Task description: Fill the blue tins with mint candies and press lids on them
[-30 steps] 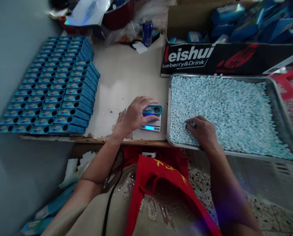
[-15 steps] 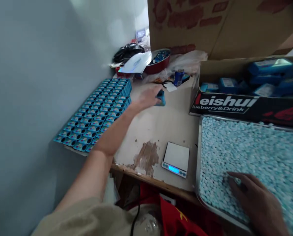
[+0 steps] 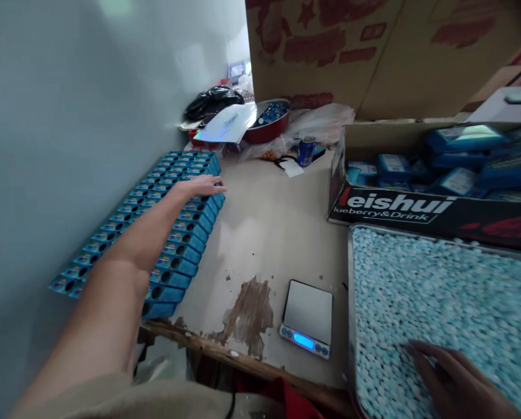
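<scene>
Head view: left hand (image 3: 201, 186) moved from scale (image 3: 308, 315) to blue boxes (image 3: 182, 250).

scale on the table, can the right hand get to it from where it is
Probably yes: the right hand is at the tray beside the scale, with only pellets, the tray's rim and tabletop between them.

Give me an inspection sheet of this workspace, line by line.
Surface: pale tabletop, worn to brown patches near the front edge.
Job's things: blue boxes in rows; scale, display lit; tray of pale blue pellets.
Clutter: blue can, white card, red bowl toward the back.
Hands: left hand at the box rows, grip unclear; right hand at the pellets.
Cables: black cord, bottom edge of view.
Surroundings: wall at left; carton of blue packs behind the tray.
</scene>
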Action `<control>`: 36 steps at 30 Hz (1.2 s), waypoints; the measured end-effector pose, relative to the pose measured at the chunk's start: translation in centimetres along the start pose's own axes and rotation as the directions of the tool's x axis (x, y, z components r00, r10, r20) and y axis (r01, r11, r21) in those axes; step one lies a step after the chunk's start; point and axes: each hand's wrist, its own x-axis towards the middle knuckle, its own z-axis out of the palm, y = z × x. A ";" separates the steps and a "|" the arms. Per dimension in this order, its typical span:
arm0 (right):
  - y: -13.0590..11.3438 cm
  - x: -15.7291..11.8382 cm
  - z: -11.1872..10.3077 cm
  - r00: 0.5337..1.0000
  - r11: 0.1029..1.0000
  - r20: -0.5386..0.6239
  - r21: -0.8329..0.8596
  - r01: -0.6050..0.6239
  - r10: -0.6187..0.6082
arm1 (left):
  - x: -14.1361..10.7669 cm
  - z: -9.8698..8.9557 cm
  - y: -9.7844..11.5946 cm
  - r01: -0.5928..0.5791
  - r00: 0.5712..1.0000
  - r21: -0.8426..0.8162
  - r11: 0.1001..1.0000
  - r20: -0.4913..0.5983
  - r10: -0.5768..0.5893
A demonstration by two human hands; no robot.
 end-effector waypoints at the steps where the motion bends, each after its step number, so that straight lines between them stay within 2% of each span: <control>1: -0.8 -0.1 -0.2 1.000 0.999 -0.021 -0.034 -0.001 0.000 | -0.3 0.4 0.4 -0.016 0.999 0.045 0.999 -0.028 0.018; 4: -2.5 0.1 -1.0 0.993 0.992 -0.119 -0.123 0.006 -0.020 | -1.5 1.5 2.9 -0.057 0.995 0.132 0.990 -0.071 0.067; 6: -2.7 0.5 -1.4 0.983 0.990 -0.171 -0.137 0.044 -0.068 | -3.3 2.4 5.4 -0.105 0.994 0.163 0.981 -0.013 0.109; 8: -2.8 0.7 -1.7 0.946 0.982 -0.284 -0.146 0.122 -0.159 | -6.3 3.8 8.3 -0.230 0.968 0.237 0.944 0.155 0.197; 10: -3.9 0.3 -1.4 0.901 0.953 -0.320 -0.172 0.249 -0.293 | -10.5 5.5 11.3 -0.413 0.883 0.301 0.860 0.366 0.296; 12: -6.6 -1.1 -0.5 0.867 0.899 -0.241 -0.170 0.405 -0.436 | -15.4 7.4 13.9 -0.536 0.794 0.293 0.791 0.494 0.355; 13: -8.5 -2.1 0.2 0.860 0.869 -0.143 -0.146 0.472 -0.491 | -17.8 8.4 14.8 -0.560 0.773 0.288 0.777 0.520 0.364; 15: -12.4 -4.3 2.1 0.807 0.794 0.111 -0.144 0.590 -0.579 | -22.1 10.4 15.6 -0.544 0.788 0.300 0.783 0.504 0.354; 17: -15.6 -6.1 4.1 0.768 0.741 0.279 -0.216 0.636 -0.577 | -25.5 12.1 15.1 -0.493 0.834 0.307 0.814 0.435 0.340; 18: -16.8 -6.6 5.0 0.765 0.728 0.328 -0.253 0.637 -0.555 | -26.7 12.7 14.4 -0.470 0.853 0.294 0.832 0.395 0.342; 21: -18.5 -6.7 6.8 0.799 0.736 0.374 -0.332 0.590 -0.472 | -29.3 14.3 11.9 -0.440 0.880 0.207 0.874 0.294 0.373; 23: -18.8 -6.1 7.1 0.808 0.741 0.404 -0.354 0.570 -0.428 | -30.1 15.2 10.3 -0.433 0.890 0.147 0.889 0.229 0.395; 27: -19.5 -5.0 7.0 0.789 0.732 0.481 -0.365 0.576 -0.381 | -30.6 16.8 8.0 -0.421 0.903 0.027 0.907 0.109 0.416; 31: -20.2 -4.6 7.0 0.791 0.741 0.500 -0.368 0.562 -0.352 | -31.4 17.9 6.0 -0.449 0.894 -0.033 0.893 -0.008 0.449; 33: -20.0 -4.2 7.0 0.783 0.746 0.503 -0.344 0.570 -0.367 | -32.3 18.3 4.9 -0.462 0.886 -0.029 0.886 -0.056 0.460; 36: -18.6 -2.8 7.2 0.755 0.729 0.466 -0.286 0.622 -0.462 | -33.7 19.0 3.7 -0.455 0.889 -0.015 0.891 -0.074 0.452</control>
